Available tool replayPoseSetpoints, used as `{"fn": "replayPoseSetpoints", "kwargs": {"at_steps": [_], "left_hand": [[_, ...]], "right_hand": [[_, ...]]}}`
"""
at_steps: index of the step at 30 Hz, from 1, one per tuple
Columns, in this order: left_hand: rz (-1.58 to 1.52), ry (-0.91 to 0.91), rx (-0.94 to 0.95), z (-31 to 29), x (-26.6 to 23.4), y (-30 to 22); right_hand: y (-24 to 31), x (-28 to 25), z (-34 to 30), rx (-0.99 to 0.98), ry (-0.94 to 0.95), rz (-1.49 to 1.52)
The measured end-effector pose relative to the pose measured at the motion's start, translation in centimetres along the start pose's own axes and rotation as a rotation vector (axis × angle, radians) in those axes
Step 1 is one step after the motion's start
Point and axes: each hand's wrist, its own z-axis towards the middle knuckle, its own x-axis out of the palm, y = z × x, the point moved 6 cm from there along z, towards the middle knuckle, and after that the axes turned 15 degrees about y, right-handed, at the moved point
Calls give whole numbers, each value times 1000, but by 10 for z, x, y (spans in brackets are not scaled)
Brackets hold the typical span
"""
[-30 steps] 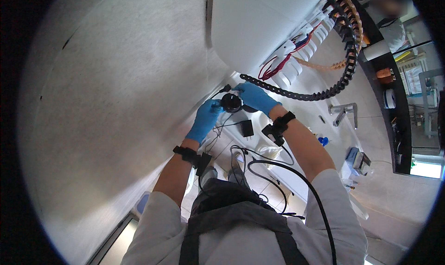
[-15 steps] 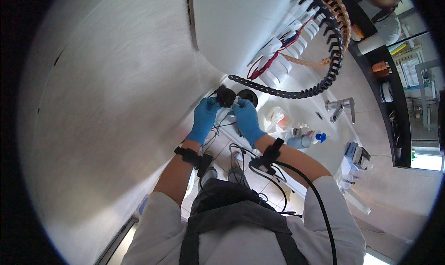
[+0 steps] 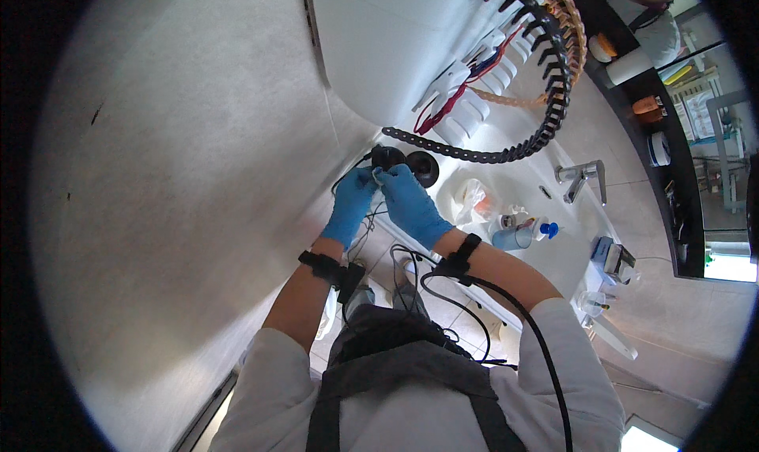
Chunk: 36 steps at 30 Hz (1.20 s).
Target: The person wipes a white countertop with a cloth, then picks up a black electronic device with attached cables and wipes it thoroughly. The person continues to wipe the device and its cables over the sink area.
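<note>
Both of my hands wear blue gloves and meet at the near left corner of the white sink. My left hand (image 3: 350, 207) is closed, its fingertips partly hidden, so what it grips is unclear. My right hand (image 3: 411, 207) is pinched against it, with a small whitish piece (image 3: 377, 172) at the fingertips. Just beyond the fingers is a black round object (image 3: 387, 157), partly covered by them. A second black round piece (image 3: 424, 170) lies to its right on the sink edge. A thin dark cord (image 3: 345, 177) curves beside my left hand.
A white cabinet (image 3: 387, 49) with a large black ribbed chain loop (image 3: 545, 120) stands ahead. The sink (image 3: 498, 128) holds a plastic bag (image 3: 473, 203), a clear cup (image 3: 512, 238) and a blue-topped bottle (image 3: 547, 230) near the faucet (image 3: 581, 173). A person (image 3: 656, 33) is at far right.
My right hand has moved left, bringing its fingertips against my left hand. The black round object now sits farther behind my fingers. The view has shifted slightly.
</note>
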Motion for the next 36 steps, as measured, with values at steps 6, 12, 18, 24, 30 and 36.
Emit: {"fn": "replayPoseSetpoints", "kwargs": {"at_steps": [6, 12, 18, 24, 30, 36], "left_hand": [[-21, 20, -96, -8, 5, -14], [41, 81, -156, -10, -2, -22], [141, 170, -41, -15, 2, -18], [252, 254, -124, -12, 5, -10], [123, 184, -99, -15, 6, -18], [223, 100, -155, -12, -3, -26]], "right_hand": [[-18, -20, -18, -26, 15, -10], [-49, -49, -2, -5, -130, -65], [-70, -60, 20, 306, 49, 839], [-43, -46, 45, 182, 283, 271], [-54, -56, 26, 229, 341, -31], [-36, -57, -6, 134, -4, -64]]}}
